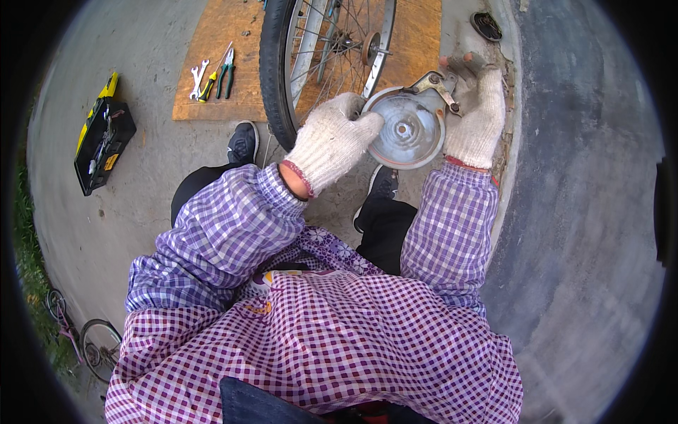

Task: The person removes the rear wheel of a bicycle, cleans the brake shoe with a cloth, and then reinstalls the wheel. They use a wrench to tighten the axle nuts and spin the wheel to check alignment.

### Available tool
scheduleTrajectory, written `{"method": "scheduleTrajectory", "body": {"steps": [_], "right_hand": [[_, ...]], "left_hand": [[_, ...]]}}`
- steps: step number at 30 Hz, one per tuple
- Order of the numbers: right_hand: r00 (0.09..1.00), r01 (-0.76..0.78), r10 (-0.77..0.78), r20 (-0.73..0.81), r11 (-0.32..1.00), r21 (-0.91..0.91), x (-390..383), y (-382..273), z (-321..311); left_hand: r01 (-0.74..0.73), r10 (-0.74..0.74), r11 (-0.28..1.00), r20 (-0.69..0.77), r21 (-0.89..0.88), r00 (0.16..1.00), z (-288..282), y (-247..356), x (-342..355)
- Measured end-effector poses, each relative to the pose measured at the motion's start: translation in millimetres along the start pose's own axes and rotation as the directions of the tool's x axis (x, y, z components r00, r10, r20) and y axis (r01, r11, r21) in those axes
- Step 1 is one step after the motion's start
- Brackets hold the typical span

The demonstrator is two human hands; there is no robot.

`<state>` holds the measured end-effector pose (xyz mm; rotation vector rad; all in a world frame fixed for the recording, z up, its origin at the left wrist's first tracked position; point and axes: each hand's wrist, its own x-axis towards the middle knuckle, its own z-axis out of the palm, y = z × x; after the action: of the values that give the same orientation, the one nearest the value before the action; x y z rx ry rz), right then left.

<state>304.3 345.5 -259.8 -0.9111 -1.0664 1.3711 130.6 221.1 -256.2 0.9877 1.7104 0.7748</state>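
Observation:
My left hand [335, 138], in a white knit glove, pinches the left rim of a round grey metal bicycle brake [404, 131], thumb on its face. A jointed metal lever arm [432, 85] with a bolt sticks out of the brake's upper right. Beside that lever, my gloved right hand [480, 109] is half curled with its fingers apart; its fingertips look dark. Whether its palm touches the lever is hard to see. Just beyond my left hand stands a bicycle wheel [275, 71] with a black tyre, spokes and a hub [342, 41].
Pliers [227, 73], a yellow-handled screwdriver [208, 86] and wrenches [197, 79] lie on a wooden board [244, 106]. At left sits a black-and-yellow toolbox [106, 141]. A dark round part [486, 26] rests at the upper right. Another bicycle [99, 346] is at lower left.

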Motion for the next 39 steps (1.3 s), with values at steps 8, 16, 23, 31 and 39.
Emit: {"method": "scheduleTrajectory", "body": {"steps": [8,16,23,31,39], "right_hand": [[1.000,-0.012,0.011,0.016,0.999,0.030,0.2,3.3,-2.1],[1.000,0.029,-0.029,-0.002,0.999,-0.020,-2.7,1.5,2.7],[0.994,0.067,-0.071,-0.078,0.996,-0.055,-2.3,3.3,0.5],[0.988,0.052,-0.046,-0.146,0.998,0.037,0.9,1.9,-4.6],[0.981,-0.002,0.004,-0.193,1.000,0.014,3.1,-0.2,-13.4]], "left_hand": [[0.017,-0.016,0.998,-0.012,0.054,1.000,3.6,-3.6,-0.4],[-0.013,0.015,0.993,-0.009,0.119,1.000,6.0,-8.7,-1.1],[-0.025,0.025,0.992,0.004,0.124,1.000,9.4,-8.6,-3.4],[0.000,-0.009,0.992,0.068,0.125,0.998,9.8,-6.0,-4.5],[-0.048,0.042,0.992,0.053,0.118,0.998,13.6,-8.1,-3.7]]}}
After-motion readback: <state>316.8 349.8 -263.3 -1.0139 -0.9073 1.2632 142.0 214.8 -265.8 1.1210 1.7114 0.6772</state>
